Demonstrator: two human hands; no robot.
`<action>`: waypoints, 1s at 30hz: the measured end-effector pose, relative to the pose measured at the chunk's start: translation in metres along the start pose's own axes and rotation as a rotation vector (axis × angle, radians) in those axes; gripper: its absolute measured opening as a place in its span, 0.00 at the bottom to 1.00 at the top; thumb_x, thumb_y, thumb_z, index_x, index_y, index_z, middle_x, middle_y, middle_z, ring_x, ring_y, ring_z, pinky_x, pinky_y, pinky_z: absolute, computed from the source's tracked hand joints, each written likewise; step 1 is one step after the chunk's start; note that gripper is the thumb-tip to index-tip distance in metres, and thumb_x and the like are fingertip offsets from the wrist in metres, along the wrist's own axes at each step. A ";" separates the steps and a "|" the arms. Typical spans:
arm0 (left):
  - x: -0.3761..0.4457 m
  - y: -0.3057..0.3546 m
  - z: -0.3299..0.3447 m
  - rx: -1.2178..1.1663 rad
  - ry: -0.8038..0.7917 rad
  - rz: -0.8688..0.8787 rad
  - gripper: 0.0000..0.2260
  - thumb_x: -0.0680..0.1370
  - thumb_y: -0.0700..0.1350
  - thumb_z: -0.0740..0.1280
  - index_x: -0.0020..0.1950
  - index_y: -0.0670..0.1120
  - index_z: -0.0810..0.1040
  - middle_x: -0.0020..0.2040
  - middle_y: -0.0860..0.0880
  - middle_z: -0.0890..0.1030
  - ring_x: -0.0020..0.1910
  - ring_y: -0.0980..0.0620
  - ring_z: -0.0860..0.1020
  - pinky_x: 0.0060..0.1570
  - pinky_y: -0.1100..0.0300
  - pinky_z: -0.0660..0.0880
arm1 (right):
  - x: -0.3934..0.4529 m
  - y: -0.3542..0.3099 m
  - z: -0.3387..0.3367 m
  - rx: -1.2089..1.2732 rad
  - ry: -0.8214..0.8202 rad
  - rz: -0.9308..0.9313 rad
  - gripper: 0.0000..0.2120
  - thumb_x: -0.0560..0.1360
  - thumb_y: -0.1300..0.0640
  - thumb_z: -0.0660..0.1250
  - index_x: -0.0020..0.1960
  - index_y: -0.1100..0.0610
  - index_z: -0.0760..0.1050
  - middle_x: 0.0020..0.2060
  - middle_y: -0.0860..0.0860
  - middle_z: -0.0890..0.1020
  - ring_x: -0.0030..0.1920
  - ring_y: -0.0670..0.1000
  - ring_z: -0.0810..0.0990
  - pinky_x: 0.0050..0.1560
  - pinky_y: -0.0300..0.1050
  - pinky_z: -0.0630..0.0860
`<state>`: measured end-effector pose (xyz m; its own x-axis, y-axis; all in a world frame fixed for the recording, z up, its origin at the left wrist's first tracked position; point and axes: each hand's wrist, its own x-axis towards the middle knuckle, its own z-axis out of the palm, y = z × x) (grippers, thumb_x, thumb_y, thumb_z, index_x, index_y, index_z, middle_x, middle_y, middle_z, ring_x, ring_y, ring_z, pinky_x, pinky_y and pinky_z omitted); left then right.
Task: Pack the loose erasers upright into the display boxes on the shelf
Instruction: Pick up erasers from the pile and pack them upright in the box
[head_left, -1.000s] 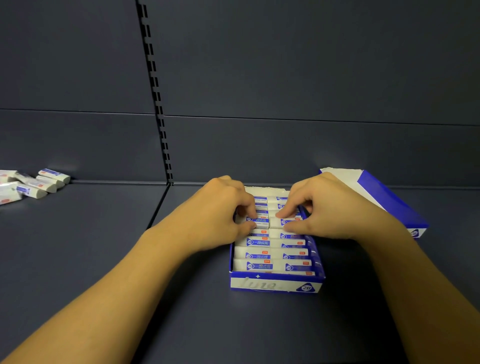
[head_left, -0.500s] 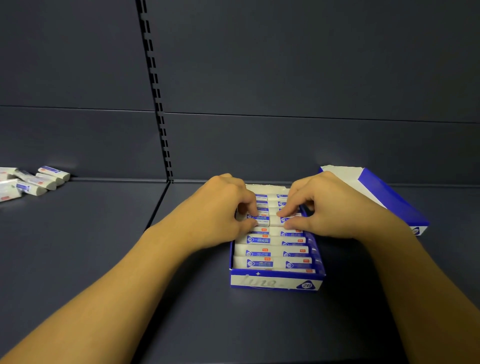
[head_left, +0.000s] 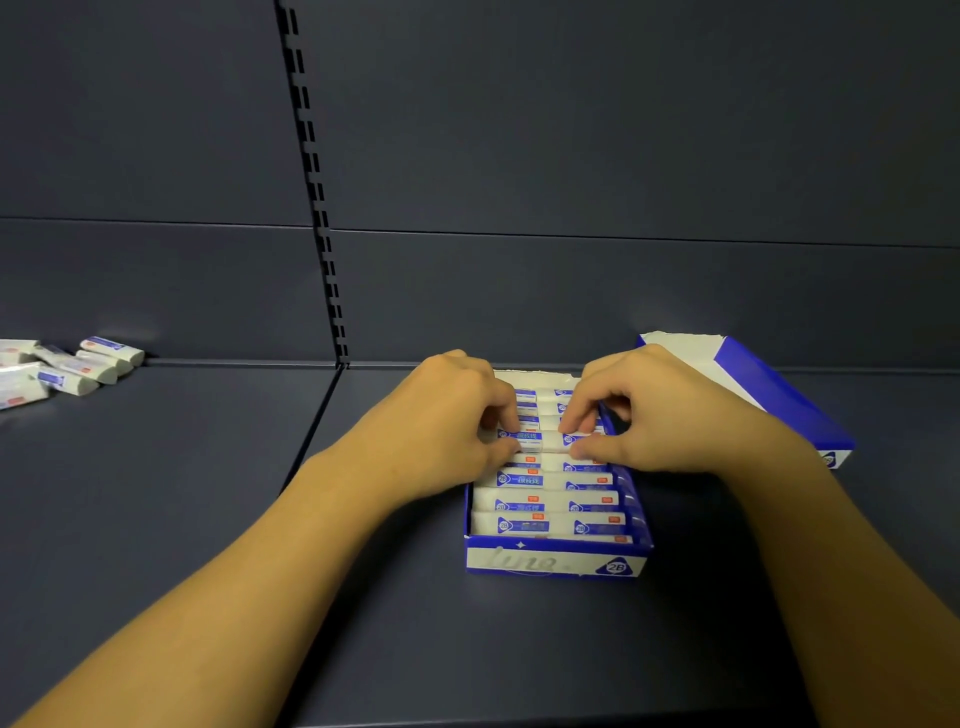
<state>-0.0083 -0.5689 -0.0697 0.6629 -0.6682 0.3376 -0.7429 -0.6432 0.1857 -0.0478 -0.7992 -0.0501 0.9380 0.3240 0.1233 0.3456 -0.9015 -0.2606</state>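
We see a single head-worn view, looking forward and down from close above both hands (head_left: 457, 436), toward the shelf's (head_left: 208, 519) back wall just beyond them.

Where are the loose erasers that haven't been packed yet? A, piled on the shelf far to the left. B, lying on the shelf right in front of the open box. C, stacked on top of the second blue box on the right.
A: the loose erasers lie in a small pile at the far left of the shelf, well away from the open box where both hands work.
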 end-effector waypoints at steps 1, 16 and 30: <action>0.000 0.000 -0.001 -0.002 -0.010 -0.003 0.09 0.75 0.55 0.73 0.53 0.54 0.83 0.50 0.57 0.78 0.51 0.58 0.73 0.52 0.61 0.74 | -0.001 0.000 0.000 0.019 0.006 -0.011 0.10 0.70 0.47 0.77 0.49 0.43 0.81 0.42 0.35 0.79 0.46 0.31 0.76 0.35 0.26 0.70; -0.024 -0.037 -0.034 0.053 0.165 -0.348 0.09 0.76 0.41 0.65 0.53 0.47 0.83 0.50 0.48 0.81 0.48 0.46 0.80 0.49 0.53 0.78 | 0.010 0.004 -0.015 0.143 0.358 0.216 0.09 0.76 0.51 0.71 0.55 0.51 0.80 0.37 0.44 0.83 0.39 0.39 0.79 0.43 0.35 0.76; -0.120 0.023 -0.094 0.505 0.006 -0.585 0.11 0.79 0.49 0.62 0.49 0.45 0.80 0.48 0.44 0.81 0.44 0.41 0.79 0.44 0.51 0.80 | -0.030 -0.099 -0.027 -0.250 0.121 0.118 0.12 0.75 0.52 0.68 0.57 0.55 0.76 0.51 0.52 0.81 0.49 0.55 0.81 0.46 0.48 0.78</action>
<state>-0.1135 -0.4685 -0.0194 0.9331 -0.1655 0.3194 -0.1379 -0.9846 -0.1073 -0.1112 -0.7272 -0.0021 0.9562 0.1894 0.2234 0.2028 -0.9785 -0.0383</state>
